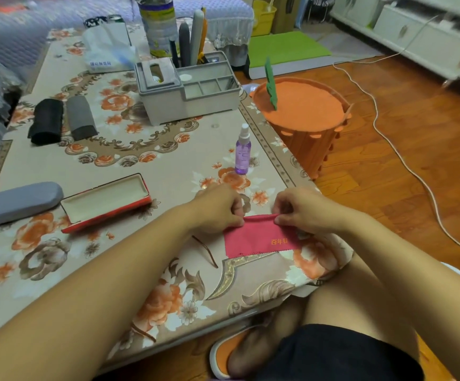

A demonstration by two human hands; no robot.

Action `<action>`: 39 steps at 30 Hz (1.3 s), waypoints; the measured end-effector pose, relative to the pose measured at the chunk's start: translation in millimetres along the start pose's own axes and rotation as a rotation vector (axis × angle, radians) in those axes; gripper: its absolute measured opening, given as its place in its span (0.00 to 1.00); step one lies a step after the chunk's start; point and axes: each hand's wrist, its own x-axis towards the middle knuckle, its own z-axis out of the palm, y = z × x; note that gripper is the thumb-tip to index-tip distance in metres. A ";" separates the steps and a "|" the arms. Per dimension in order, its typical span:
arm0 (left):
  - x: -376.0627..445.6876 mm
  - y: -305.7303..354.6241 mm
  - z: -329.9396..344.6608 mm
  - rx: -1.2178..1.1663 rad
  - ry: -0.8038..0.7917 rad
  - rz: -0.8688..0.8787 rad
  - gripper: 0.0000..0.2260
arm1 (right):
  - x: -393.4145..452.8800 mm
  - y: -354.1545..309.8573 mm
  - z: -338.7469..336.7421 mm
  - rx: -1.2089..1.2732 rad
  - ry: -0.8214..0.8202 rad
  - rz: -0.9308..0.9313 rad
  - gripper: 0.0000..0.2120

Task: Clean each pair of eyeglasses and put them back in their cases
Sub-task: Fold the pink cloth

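Both hands, left hand (217, 209) and right hand (301, 210), pinch the far edge of a red microfibre cleaning cloth (259, 239) with fingers clamped on it, at the worktop's (151, 166) near right corner. Rubbing gently through the fabric would probably suit. Thin brown-framed eyeglasses (206, 250) lie mostly under it, one temple showing.

A grey organiser (187, 96) holding pens stands on the floral tablecloth (107, 163), a tall tin (157, 24) and a plastic bag (105, 49) behind it. Beside the table, an orange stool (300, 111) sits on wooden floor (404, 166), where a white cable (404, 160) trails.
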 end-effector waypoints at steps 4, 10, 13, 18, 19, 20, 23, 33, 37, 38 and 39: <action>-9.1 2.2 -21.0 -0.140 0.099 -0.014 0.03 | 3.1 -4.7 -14.9 0.016 0.095 -0.074 0.06; -45.1 5.8 -48.0 0.139 0.395 0.206 0.03 | -9.0 -20.7 -15.2 -0.168 0.516 -0.406 0.03; -57.9 8.7 -23.9 0.306 0.234 0.152 0.06 | -22.7 -9.7 14.6 -0.268 0.416 -0.454 0.05; -64.0 9.7 10.1 0.339 0.072 0.035 0.04 | -37.5 3.2 41.5 -0.276 0.275 -0.381 0.08; -63.5 9.5 10.2 0.329 0.073 0.016 0.04 | -37.9 4.2 41.0 -0.241 0.261 -0.367 0.08; -62.8 9.5 8.8 0.316 0.071 -0.007 0.04 | -37.5 4.6 39.6 -0.198 0.249 -0.343 0.08; -59.1 9.4 1.6 0.209 0.048 -0.098 0.07 | -30.5 2.8 33.4 -0.067 0.245 -0.243 0.06; -33.9 7.5 3.6 0.228 0.130 -0.253 0.07 | 8.8 -6.6 34.1 -0.066 0.360 -0.084 0.06; -31.1 6.4 6.7 0.269 0.165 -0.253 0.08 | 10.7 -8.6 38.4 -0.079 0.415 -0.048 0.05; -31.5 5.6 7.4 0.261 0.164 -0.256 0.08 | 10.5 -8.4 40.3 -0.089 0.426 -0.050 0.04; -32.5 4.9 8.2 0.248 0.166 -0.262 0.08 | 10.0 -8.1 42.4 -0.098 0.439 -0.053 0.04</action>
